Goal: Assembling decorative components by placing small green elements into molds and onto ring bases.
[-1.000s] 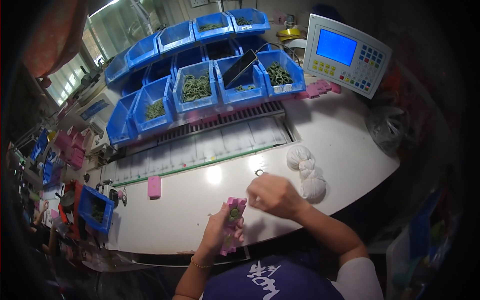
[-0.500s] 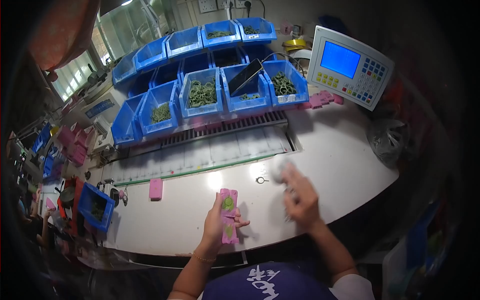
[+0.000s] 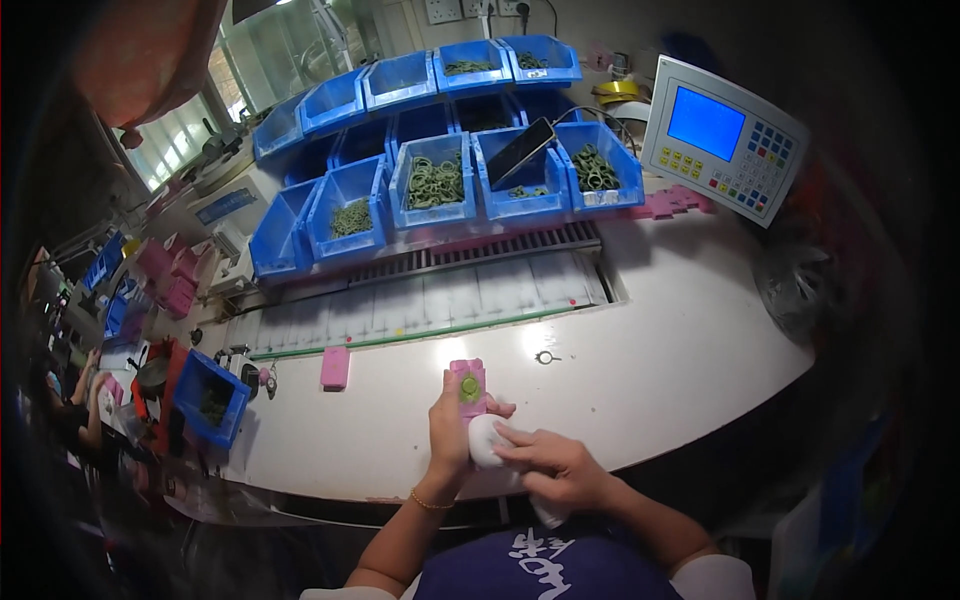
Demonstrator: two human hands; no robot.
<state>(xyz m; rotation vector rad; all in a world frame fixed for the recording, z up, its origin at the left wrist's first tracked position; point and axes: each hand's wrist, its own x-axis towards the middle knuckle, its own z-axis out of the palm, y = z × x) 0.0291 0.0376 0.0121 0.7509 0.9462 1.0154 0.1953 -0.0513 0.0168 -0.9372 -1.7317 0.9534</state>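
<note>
My left hand [image 3: 449,430] is closed on a pink mould [image 3: 463,369], held above the near part of the white table. A round green shape [image 3: 470,389] shows in its upper half; the lower half is covered. My right hand [image 3: 565,470] grips a rounded white cloth pouch [image 3: 487,441], whose loose tail hangs below the palm. The pouch lies over the mould's lower part, close to my left fingers; whether it touches is not clear. Beyond my hands, a small dark ring with a stem [image 3: 546,357] lies on the table.
A closed pink block [image 3: 335,369] rests left of my hands. Blue bins [image 3: 431,212] of green rings stand in tiers at the back, a phone [image 3: 522,152] leaning in one. A keypad console [image 3: 722,140] stands right, a plastic bag [image 3: 795,285] below it. Someone's hands [image 3: 95,380] show far left.
My right hand has brought the white pouch from the right down to the left, over the mould's lower half. My left hand still holds the mould. The whole view has shifted slightly.
</note>
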